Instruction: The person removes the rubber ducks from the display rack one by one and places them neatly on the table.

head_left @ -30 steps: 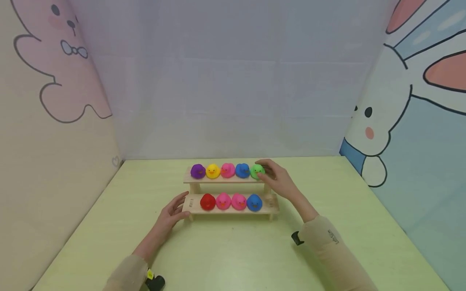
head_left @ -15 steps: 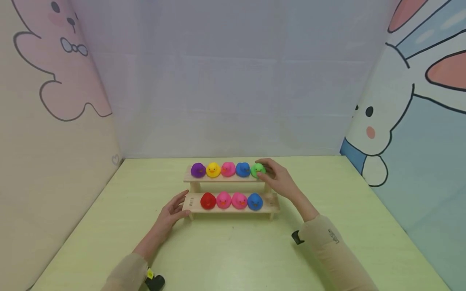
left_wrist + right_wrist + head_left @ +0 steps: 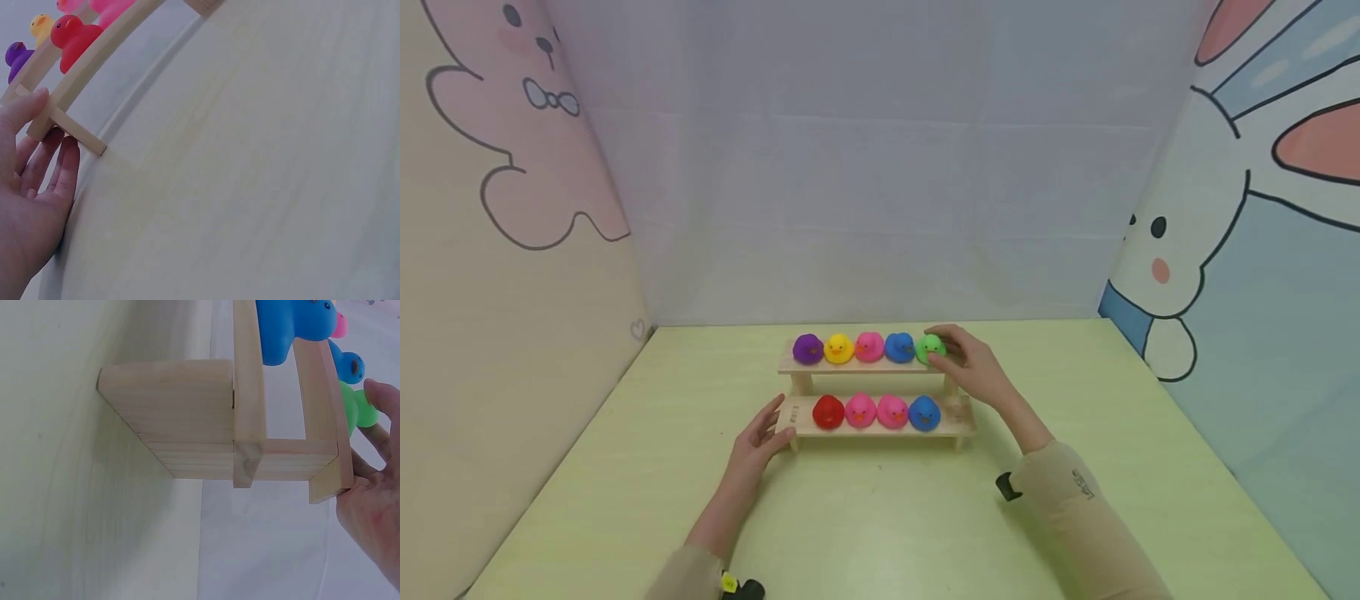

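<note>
A two-tier wooden stand [image 3: 802,427] holds rubber ducks in two rows. My left hand [image 3: 752,446] grips the left end of its lower shelf, thumb at the front and fingers under and behind the edge in the left wrist view. At the right end of the upper shelf, my right hand [image 3: 976,368] holds the green duck [image 3: 928,345] between thumb and fingers. Beside it in that row are blue [image 3: 899,348], pink [image 3: 869,347], yellow [image 3: 838,349] and purple [image 3: 808,350] ducks. The lower row has a red duck [image 3: 828,412], two pink ones and a blue duck [image 3: 924,413].
The stand rests on a pale yellow-green table [image 3: 880,517], near its back edge. A pale cloth wall [image 3: 880,192] rises behind. Side panels show a pink cartoon animal [image 3: 542,179] and a white rabbit [image 3: 1180,267].
My left forearm has swung to the right, and the left hand has turned slightly at the shelf end. The right hand stays at the green duck; the ducks keep their places.
</note>
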Demonstrator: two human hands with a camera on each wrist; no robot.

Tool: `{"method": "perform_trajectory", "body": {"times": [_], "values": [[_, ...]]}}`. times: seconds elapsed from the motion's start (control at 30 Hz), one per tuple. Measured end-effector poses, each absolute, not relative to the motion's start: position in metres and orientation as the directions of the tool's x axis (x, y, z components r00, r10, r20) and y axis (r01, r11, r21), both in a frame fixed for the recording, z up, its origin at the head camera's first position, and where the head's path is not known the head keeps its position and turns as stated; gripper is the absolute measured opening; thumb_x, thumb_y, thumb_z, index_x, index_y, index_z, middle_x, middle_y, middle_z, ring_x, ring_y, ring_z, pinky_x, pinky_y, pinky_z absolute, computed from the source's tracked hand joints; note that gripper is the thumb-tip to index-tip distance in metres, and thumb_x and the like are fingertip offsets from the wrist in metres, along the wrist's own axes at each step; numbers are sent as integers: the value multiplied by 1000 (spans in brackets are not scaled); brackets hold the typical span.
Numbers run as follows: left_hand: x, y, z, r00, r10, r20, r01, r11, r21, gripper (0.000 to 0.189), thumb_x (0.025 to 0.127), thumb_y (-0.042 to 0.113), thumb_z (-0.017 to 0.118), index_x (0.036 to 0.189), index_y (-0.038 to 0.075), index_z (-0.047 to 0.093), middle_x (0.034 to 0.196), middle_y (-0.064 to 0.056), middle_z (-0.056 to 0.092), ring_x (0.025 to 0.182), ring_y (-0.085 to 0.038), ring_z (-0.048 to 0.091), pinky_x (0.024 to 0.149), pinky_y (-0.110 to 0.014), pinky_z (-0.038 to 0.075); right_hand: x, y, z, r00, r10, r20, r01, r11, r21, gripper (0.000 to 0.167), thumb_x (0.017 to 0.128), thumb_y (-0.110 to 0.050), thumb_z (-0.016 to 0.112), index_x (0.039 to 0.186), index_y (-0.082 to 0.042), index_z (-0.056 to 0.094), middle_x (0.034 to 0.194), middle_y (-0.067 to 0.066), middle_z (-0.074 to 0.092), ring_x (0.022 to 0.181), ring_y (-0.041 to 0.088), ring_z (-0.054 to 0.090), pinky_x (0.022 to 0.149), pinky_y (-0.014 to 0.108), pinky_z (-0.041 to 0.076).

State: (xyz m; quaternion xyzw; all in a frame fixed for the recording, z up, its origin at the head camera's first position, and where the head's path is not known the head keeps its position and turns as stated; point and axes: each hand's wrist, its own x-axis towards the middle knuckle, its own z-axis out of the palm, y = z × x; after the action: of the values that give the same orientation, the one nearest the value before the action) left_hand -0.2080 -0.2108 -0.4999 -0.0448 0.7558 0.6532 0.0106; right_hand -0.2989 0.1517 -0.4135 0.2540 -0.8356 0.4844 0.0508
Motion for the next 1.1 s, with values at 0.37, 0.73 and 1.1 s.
{"method": "perform_trajectory", "body": {"times": [0.37, 0.73, 1.1], "values": [[-208, -199, -497, -973, -181, -140, -143, 0, 990, 61, 91, 11, 69, 147, 21, 48, 117, 3, 57, 100, 0, 58, 86, -12, 53, -299, 153, -417, -877, -349, 329, -458, 401, -793, 38, 96, -21, 65, 132, -10, 56, 130, 14, 62, 125, 30, 60, 107, 42, 52], [-203, -196, -493, -960, -211, -183, -167, -92, 982, 61, 92, 7, 66, 148, 22, 47, 97, 10, 56, 98, -3, 55, 85, -11, 52, -275, 144, -388, -877, -369, 308, -447, 394, -803, 40, 97, -11, 62, 134, 3, 53, 131, 22, 60, 125, 37, 59, 107, 47, 50], [-198, -193, -490, -955, -231, -184, -175, -58, 983, 60, 93, 10, 66, 148, 24, 47, 104, 7, 54, 99, -5, 54, 85, -11, 52, -296, 150, -413, -881, -358, 309, -441, 385, -811, 43, 97, -18, 64, 136, -5, 53, 134, 18, 59, 127, 33, 58, 108, 46, 50]]}}
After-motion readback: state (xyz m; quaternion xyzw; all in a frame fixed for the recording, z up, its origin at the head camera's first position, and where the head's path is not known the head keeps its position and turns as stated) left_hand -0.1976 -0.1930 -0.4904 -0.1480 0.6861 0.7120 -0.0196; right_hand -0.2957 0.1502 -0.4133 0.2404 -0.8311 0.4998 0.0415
